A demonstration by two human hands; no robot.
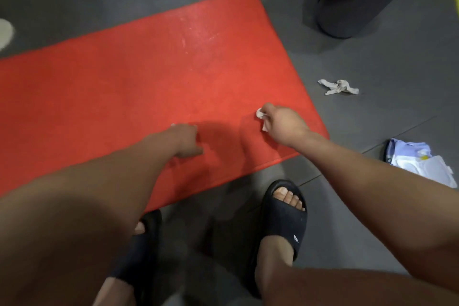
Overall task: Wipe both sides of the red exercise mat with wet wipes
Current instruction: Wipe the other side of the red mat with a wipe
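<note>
Head view, looking down: the right hand (283, 124) has its fingers curled round a small bunched white wipe (260, 117), pinched at the fingertips and held against the red mat (154, 77) close to the mat's near right corner. To the left of it, apart from it, the left hand (186, 140) rests on the same mat with the thumb splayed. A pale fleck shows at its fingertips, but I cannot tell whether it holds anything or how its fingers lie. The mat lies flat on the grey floor (372, 112) under both hands and runs away to the left and forward. It is bright red with a fine grain, and beyond the hands a pale, streaky sheen marks one patch. It looks like soft foam: light, floppy, likely to sag or fold if lifted by one corner, and a little slick where damp. To turn it, I would take the near long edge with both hands set well apart. Beyond the right hand, off the mat, a crumpled wipe (339, 87) lies on the floor. Further right sits a pale pack of wipes (419, 161). Far ahead stands a dark round bin (360, 0). Below the hands is a black sandal (283, 216).
</note>
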